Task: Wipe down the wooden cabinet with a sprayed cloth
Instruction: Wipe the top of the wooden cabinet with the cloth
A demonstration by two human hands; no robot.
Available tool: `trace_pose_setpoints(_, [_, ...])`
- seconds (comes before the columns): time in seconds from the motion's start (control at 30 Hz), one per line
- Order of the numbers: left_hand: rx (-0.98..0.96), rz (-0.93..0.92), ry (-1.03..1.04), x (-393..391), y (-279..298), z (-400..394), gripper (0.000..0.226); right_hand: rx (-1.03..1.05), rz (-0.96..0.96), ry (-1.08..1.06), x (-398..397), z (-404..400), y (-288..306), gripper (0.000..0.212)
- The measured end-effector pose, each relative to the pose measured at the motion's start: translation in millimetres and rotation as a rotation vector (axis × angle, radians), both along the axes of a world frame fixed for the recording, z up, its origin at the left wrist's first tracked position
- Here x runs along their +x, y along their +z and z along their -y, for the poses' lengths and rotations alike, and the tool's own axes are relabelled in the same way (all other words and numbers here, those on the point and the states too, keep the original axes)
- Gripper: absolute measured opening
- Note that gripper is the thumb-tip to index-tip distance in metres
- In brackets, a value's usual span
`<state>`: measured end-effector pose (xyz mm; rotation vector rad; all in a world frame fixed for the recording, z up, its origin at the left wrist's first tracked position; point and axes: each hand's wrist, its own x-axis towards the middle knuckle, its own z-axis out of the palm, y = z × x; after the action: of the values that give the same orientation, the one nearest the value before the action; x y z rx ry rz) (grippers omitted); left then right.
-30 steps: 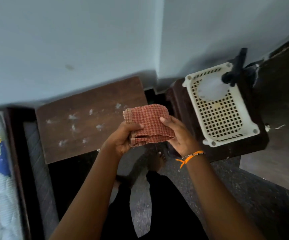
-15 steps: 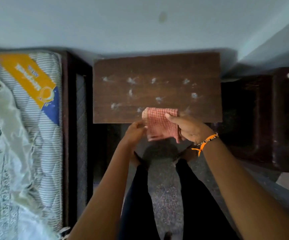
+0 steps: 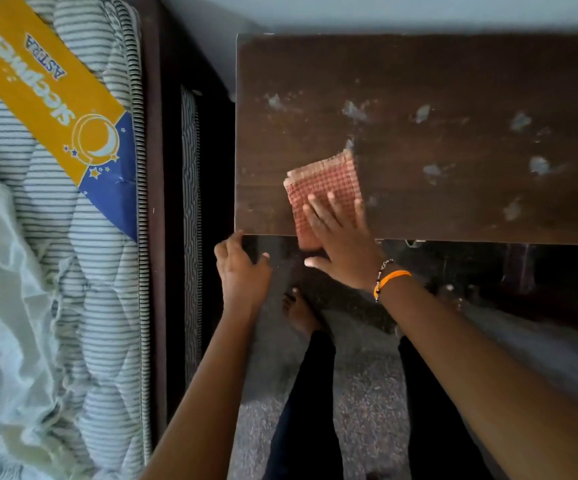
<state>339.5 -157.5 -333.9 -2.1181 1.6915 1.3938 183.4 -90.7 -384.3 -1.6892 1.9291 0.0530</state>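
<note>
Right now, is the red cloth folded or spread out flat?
Folded. The red cloth shows stacked layers at its upper edge and forms a compact rectangle under the right hand on the wooden cabinet.

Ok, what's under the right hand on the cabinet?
The folded red checked cloth, pressed flat on the cabinet top by the right hand. The wood beneath the cloth is covered.

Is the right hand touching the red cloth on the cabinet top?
Touching. The head view shows the right hand lying flat on the red cloth, fingers overlapping it.
</note>
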Motion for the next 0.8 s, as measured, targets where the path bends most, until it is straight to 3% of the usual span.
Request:
trace_pose_setpoints(0.27, [-0.002,-0.142,0.079,22,-43,15,0.066,-0.136,-0.251,-0.17,13,28,-38,0.067])
trace_pose_setpoints(0.5, [0.067,-0.335,0.253,42,-54,14,0.084,-0.214,-0.186,-0.041,90,85,-45,0.068])
trace_pose_setpoints(0.67, [0.009,-0.257,0.142,44,-47,13,0.07,-0.263,-0.21,0.099,85,91,-50,0.068])
trace_pose_setpoints(0.8, [-0.137,-0.154,-0.038,31,-46,13,0.068,-0.246,-0.162,0.04,48,69,-45,0.069])
